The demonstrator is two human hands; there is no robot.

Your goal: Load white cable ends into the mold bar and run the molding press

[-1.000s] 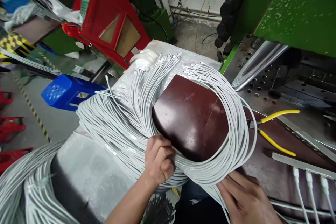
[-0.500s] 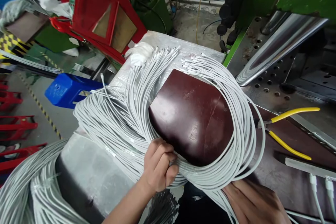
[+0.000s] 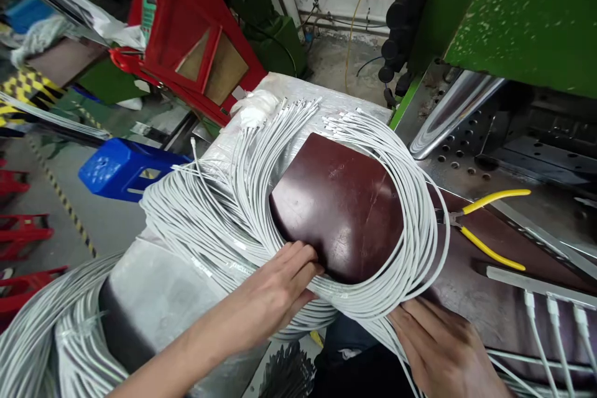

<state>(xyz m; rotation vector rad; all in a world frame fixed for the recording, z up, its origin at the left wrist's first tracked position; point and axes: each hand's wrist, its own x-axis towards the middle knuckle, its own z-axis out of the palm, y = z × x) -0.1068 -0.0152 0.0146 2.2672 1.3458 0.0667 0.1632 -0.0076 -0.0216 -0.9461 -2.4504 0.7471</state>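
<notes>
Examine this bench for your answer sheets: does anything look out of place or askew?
Yes, slightly: one cable end juts up from the left-hand bundle, apart from its neighbours, and one cable loop bulges beyond the coil, breaking its otherwise fairly even curve.

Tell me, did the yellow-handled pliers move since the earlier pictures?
No. The yellow-handled pliers stayed put, judged against the metal bar beside them; any jump is the camera's view shifting.

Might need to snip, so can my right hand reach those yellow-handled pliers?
Probably yes: the pliers' handles lie uncovered beside the cable coil, though your right hand, at the coil's near edge, would have to leave it.
</notes>
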